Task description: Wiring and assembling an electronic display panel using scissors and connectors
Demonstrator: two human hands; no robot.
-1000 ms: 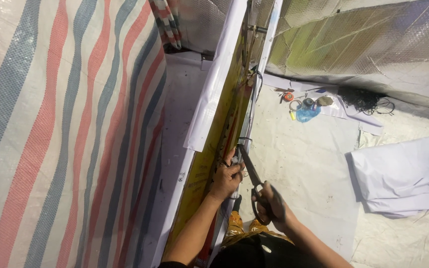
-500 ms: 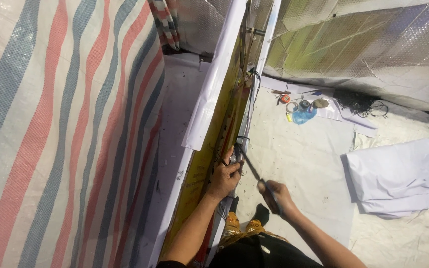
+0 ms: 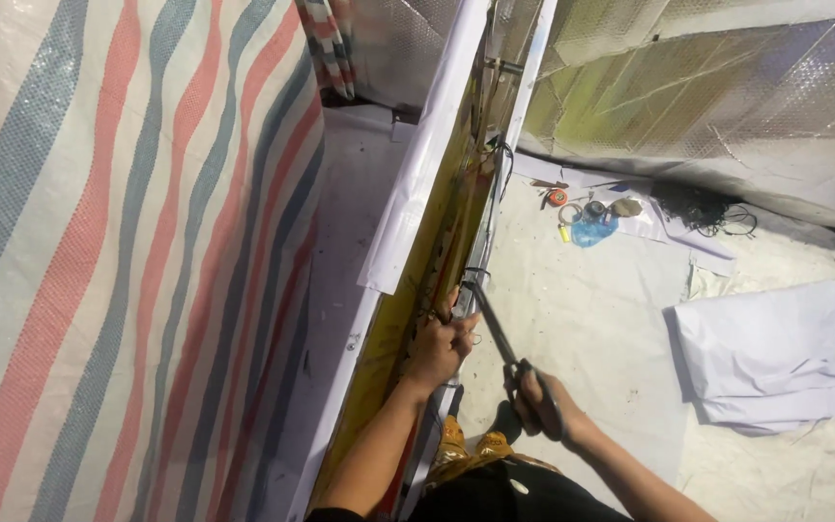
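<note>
- My right hand (image 3: 536,401), closed round the scissors (image 3: 497,333), has pushed their tips toward 11 o'clock, up to the wire tie (image 3: 475,275).
- My left hand (image 3: 440,343) still pinches the cables there, so the cut looks close.

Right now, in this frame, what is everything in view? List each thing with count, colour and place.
Striped woven tarpaulin: one, red, blue and white, fills the left side.
Long upright frame with yellow panel: one, centre, running top to bottom.
White sheet strip: one, hanging along the frame's left edge.
Silvery bubble-foil sheet: one, top right.
Small tools and blue bag: a cluster, mixed colours, on the floor beyond the frame.
Black tangled cord: one, beside that cluster.
Folded white cloth: one, floor at right.
Long dark scissors: one, in the right hand, tips at the frame.
Left hand: gripping the frame.
Right hand: holding the scissors' handles.
</note>
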